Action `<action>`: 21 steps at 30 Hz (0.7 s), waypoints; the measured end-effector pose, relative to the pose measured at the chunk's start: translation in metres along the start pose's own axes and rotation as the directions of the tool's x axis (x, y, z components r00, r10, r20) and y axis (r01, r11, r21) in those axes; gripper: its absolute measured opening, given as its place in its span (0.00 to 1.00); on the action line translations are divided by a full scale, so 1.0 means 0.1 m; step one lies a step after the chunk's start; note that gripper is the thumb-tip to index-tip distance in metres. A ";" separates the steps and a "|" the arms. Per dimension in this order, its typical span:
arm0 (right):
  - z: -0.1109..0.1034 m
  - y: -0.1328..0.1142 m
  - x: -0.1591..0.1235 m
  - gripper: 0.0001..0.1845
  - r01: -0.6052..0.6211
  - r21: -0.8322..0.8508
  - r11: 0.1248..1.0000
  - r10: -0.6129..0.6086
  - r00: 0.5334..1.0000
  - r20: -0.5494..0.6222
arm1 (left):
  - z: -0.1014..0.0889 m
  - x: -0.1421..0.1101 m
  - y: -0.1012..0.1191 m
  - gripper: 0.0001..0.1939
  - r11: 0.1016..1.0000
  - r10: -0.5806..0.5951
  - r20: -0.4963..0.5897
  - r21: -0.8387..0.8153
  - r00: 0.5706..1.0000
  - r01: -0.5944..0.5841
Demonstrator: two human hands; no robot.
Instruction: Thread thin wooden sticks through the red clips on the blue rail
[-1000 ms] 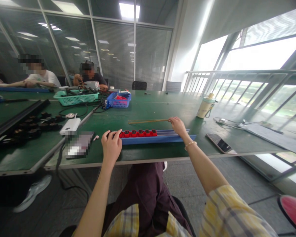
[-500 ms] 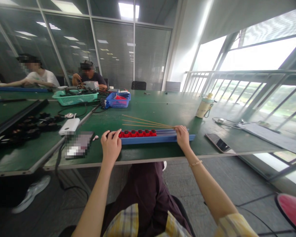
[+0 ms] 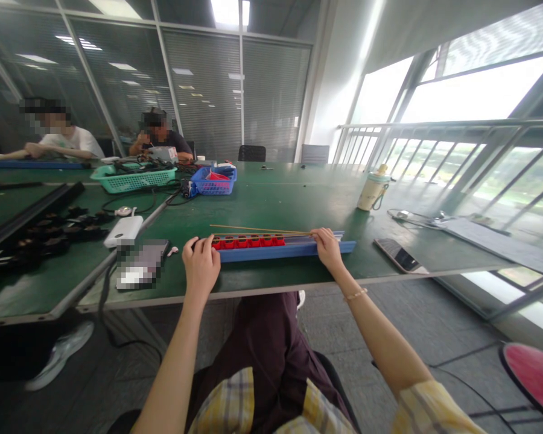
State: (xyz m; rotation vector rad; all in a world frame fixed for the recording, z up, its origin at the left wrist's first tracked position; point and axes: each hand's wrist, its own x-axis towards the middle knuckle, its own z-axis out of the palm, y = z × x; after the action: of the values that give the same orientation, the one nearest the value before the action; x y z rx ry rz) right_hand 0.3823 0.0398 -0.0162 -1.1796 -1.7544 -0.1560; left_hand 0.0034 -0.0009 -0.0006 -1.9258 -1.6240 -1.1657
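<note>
While touching the left end of a long, straight, blue channel point(image 3: 276, 252) with the bent fingers of the left hand point(image 3: 201, 262), pinches the right ends of thin, straight, golden-brown sticks point(image 3: 257, 229) between the thumb and fingers of the right hand point(image 3: 328, 244). Cannot tell whether to call the left hand clamped or merely laid there. Holds the sticks lengthwise toward the left, with one slanting out on the far side and another running along a row of red, boxlike pieces point(image 3: 253, 242) set in the left part of the channel. Has the channel lying near the near edge of a green tabletop point(image 3: 280, 199). To the left, shows a small, pale earbud point(image 3: 172, 250), a dark, flat device point(image 3: 150, 255), partly blurred out, and a white, rounded block point(image 3: 123, 231). To the right, shows a flat, dark-screened phone point(image 3: 400, 255) and, farther off, an upright, cream-coloured bottle point(image 3: 370, 193). Toward the far left, shows a mint-green plastic basket point(image 3: 140, 181) beside a blue plastic basket point(image 3: 215, 187).
</note>
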 end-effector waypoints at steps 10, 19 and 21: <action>0.01 0.03 0.00 0.16 0.026 -0.022 0.999 -0.026 1.000 -0.002 | -0.06 0.01 0.04 0.20 0.999 0.010 0.039 -0.045 0.999 -0.008; -0.02 -0.01 0.00 0.15 0.020 0.006 1.000 -0.020 1.000 -0.005 | -0.02 0.00 0.02 0.17 0.999 0.021 0.005 -0.027 1.000 -0.021; -0.01 -0.01 0.00 0.15 -0.006 0.009 1.000 0.006 1.000 -0.004 | -0.02 0.00 0.02 0.17 0.999 0.023 -0.003 -0.022 1.000 -0.023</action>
State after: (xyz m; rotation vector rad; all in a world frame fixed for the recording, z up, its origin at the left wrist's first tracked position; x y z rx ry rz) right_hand 0.3821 0.0380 -0.0151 -1.1769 -1.7458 -0.1468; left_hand 0.0044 -0.0032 0.0012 -1.9505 -1.5895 -1.1811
